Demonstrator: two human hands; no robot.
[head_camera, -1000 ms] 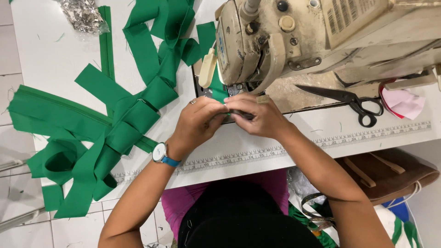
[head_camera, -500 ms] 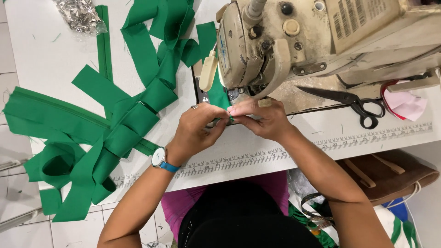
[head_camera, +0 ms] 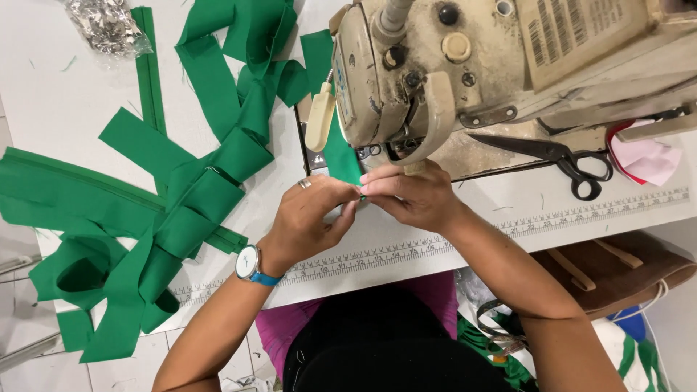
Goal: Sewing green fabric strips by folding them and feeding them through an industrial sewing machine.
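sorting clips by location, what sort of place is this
Most likely a sewing workshop or small garment factory. A worn industrial sewing machine sits on a white table edged with a measuring scale, beside heaped green fabric strips and black scissors.

Sewing machine [head_camera: 465,65] stands on the table [head_camera: 65,94] at 12 to 1 o'clock. Both hands meet at centre, directly before the machine head: left hand [head_camera: 308,218] at 9 o'clock of the right hand [head_camera: 414,196], fingertips touching, pinching a fabric strip [head_camera: 340,152] that runs up under the machine. Scissors [head_camera: 559,160] lie at 3 o'clock on the machine bed. A pile of fabric strips [head_camera: 181,196] spreads from 9 to 11 o'clock. A bag of small parts [head_camera: 105,25] sits at 11 o'clock. A ruler strip [head_camera: 508,229] runs along the table's near edge.
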